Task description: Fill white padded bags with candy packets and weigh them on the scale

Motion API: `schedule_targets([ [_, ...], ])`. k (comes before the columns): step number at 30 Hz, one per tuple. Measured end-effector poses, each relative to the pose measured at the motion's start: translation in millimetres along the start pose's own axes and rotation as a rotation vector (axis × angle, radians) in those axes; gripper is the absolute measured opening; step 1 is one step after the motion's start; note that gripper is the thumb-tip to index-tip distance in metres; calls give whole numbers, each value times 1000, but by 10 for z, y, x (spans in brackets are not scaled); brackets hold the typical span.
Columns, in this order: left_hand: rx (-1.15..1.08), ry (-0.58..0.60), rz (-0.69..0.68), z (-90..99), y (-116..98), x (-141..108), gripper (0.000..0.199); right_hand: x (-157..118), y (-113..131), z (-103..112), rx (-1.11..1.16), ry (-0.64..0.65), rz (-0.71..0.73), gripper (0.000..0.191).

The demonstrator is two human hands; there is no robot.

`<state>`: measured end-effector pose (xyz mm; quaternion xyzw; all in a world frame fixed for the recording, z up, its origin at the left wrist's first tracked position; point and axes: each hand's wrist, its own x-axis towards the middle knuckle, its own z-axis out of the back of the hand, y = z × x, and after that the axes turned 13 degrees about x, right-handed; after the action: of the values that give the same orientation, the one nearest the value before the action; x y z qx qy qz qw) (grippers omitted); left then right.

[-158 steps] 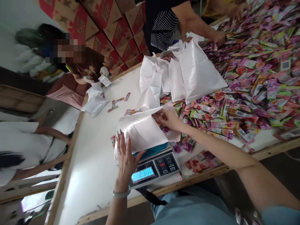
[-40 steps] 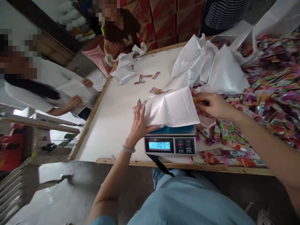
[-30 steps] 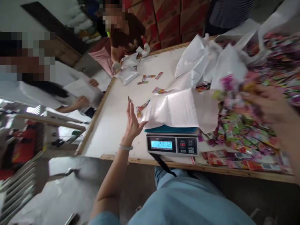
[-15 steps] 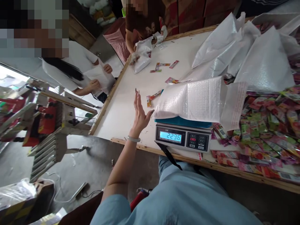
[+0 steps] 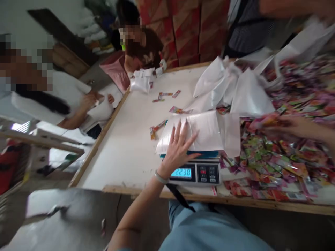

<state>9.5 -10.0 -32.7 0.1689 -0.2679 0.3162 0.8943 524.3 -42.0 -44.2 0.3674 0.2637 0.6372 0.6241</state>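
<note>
My left hand (image 5: 179, 146) lies with fingers spread on a white padded bag (image 5: 206, 130), which rests on the blue-topped scale (image 5: 208, 172). The bag's open-looking flap points right. The lit display shows digits that look like 2238. At the right, my right hand (image 5: 284, 126) is blurred, its fingers closed round some pink packets (image 5: 261, 122) above a large heap of colourful small packets (image 5: 282, 164).
Filled white bags (image 5: 250, 94) stand behind the scale. Loose packets (image 5: 154, 130) lie on the white table (image 5: 112, 153), which has a wooden rim. Two people handle white bags at the left and far side. Another person's arm (image 5: 293, 8) is at the top right.
My left hand has moved from beside the padded bag onto its top. My right hand has come into view with packets. The camera view has shifted, and another person's arm shows at the top right.
</note>
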Motion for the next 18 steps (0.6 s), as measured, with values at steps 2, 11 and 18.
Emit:
schedule_targets([
  [2, 50, 3, -31, -59, 71, 22, 65, 283, 21, -31, -85, -20, -65, 69],
  [11, 421, -510, 346, 404, 1804, -846, 23, 2302, 828, -863, -257, -186, -59, 64],
  [18, 268, -209, 184, -30, 2220, -1306, 36, 2551, 1527, -1393, -391, 3, 60, 31],
])
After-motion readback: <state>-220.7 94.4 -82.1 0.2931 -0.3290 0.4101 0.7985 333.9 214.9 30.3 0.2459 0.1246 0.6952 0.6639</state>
